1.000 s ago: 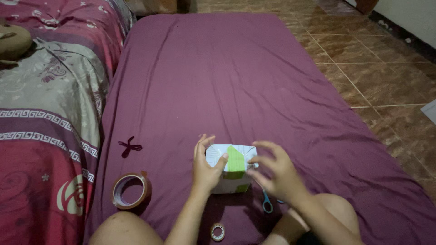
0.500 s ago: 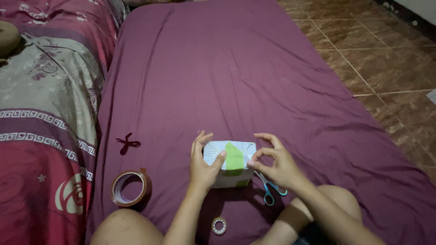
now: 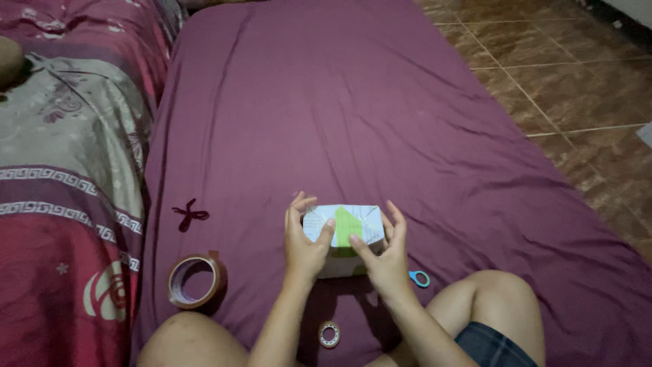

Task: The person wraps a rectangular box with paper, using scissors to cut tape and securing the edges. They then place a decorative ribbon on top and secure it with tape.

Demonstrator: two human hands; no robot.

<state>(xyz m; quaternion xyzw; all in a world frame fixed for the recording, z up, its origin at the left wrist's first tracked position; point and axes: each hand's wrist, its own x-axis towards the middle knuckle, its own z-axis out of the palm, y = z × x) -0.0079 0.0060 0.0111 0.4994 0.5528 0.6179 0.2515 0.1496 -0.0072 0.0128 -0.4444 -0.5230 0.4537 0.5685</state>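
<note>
Box (image 3: 343, 228): I'm seeing it gripped by both hands now.
Left hand (image 3: 303, 241): clasping its side.
Right hand (image 3: 384, 255): shifting off the top, clasping.
Scissors (image 3: 419, 278): mostly hidden now.

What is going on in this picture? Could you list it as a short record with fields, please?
Setting: a person sits on a purple sheet beside a tiled floor
Left hand: grips the left side of a small paper-wrapped box
Right hand: grips the box's right side, thumb on a green patch
Box: held between both hands, just above the sheet
Left of hands: brown tape roll, dark ribbon bow
Near knees: small clear tape roll
Right of hands: blue scissor handle, the rest hidden
Far left: patterned blankets
</note>
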